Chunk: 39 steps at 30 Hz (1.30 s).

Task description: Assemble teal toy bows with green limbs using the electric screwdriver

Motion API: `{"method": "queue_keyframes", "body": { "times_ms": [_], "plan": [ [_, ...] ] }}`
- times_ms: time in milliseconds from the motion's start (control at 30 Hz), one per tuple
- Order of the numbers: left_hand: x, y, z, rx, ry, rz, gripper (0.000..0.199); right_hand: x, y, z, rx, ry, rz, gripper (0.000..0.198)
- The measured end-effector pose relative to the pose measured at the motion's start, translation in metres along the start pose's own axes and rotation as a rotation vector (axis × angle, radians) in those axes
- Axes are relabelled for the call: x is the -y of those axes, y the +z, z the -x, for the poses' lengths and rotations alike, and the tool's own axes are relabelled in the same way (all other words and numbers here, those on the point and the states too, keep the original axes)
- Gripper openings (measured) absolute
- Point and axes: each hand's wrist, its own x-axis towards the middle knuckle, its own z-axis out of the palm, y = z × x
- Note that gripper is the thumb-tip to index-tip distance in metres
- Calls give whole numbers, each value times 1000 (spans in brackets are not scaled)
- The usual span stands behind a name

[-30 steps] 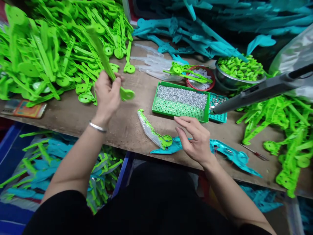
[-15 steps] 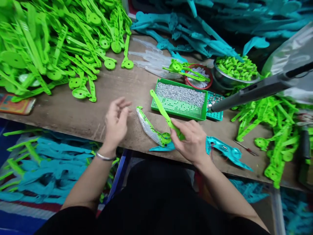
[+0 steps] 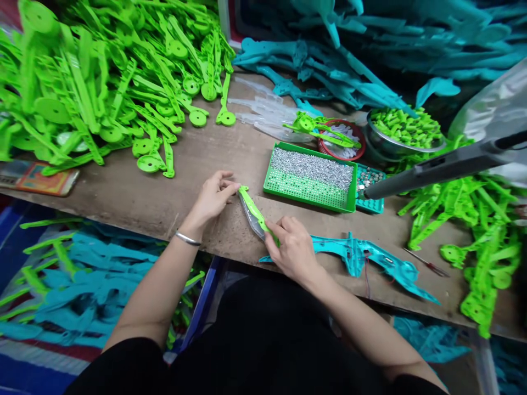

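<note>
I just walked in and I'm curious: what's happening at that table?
A person is handling a green part with a clear piece along its side. The left-hand grip is at its far tip; the right-hand grip holds its nearer end. A blue part lies beside the right-hand grip, and a green tray of small silvery bits sits beyond.

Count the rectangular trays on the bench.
2: the green tray beyond the right hand, and the teal tray at its right end, partly behind the grey tool; others may be hidden.
</note>
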Motion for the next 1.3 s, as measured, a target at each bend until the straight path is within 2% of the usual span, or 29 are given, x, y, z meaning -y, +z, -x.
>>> {"method": "queue_keyframes", "body": {
  "times_ms": [133, 400, 500, 633, 800, 933, 1000, 1133, 1300],
  "plan": [
    [7, 2, -7, -24, 83, -27, 51, 1, 1, -1, 25, 15, 22, 28],
    [6, 5, -11, -51, 138, -68, 41, -3, 0, 3, 58, 27, 49, 26],
    [5, 6, -9, -53, 134, -79, 41, 4, -2, -6, 95, 37, 71, 36],
    [6, 7, -8, -50, 131, -76, 42, 21, 2, -29, 227, 51, 91, 77],
    [6, 7, -8, -41, 113, -54, 38, 29, 12, -47, 410, 87, 62, 66],
    [5, 8, -6, -33, 60, -18, 40, 26, 11, -46, 424, 97, 6, 60],
    [3, 9, -3, -33, -20, 72, 38, 26, 9, -46, 424, 98, -10, 60],
    [-4, 12, 2, 15, -181, 267, 25, 28, 7, -46, 419, 98, -16, 61],
    [-11, 12, 4, 50, -256, 349, 19, 29, 9, -40, 361, 92, -38, 65]
  ]
}}
